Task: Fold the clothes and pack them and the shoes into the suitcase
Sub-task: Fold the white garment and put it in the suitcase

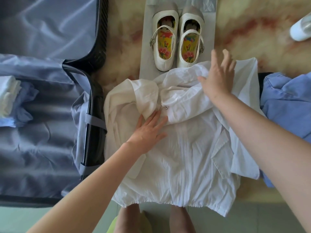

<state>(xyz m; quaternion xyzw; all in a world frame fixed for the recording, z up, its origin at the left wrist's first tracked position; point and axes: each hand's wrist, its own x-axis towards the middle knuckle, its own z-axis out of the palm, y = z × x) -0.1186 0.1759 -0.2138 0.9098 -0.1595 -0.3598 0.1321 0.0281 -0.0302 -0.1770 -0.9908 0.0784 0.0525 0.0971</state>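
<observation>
Two hands are being pressed flat on a white jacket (185,157), which is being spread out on the worktop (252,31) with its closed zip (182,165) facing up. The left hand (148,130) is being held open, with the fingers straight and apart. It is being rested on the left side of the jacket, just below a bunched-up sleeve (146,98). The right hand (217,78) is being held open too, with the fingers straight. It is being laid on the crumpled top part of the jacket. Nothing is being gripped by either hand.

A pair of white shoes (191,19) is being kept side by side on a grey mat (146,47) just behind the jacket. The heels of the shoes are being touched by the top edge of the jacket. An open suitcase (42,148) is being kept at the left, right beside the jacket. Some folded clothes (10,96), white and blue, are being held inside it near its left side. A blue shirt (286,105) is being left in a loose heap at the right, partly under the jacket's right edge. A white bottle (301,31) is being shown at the far right corner, well apart from the shoes.
</observation>
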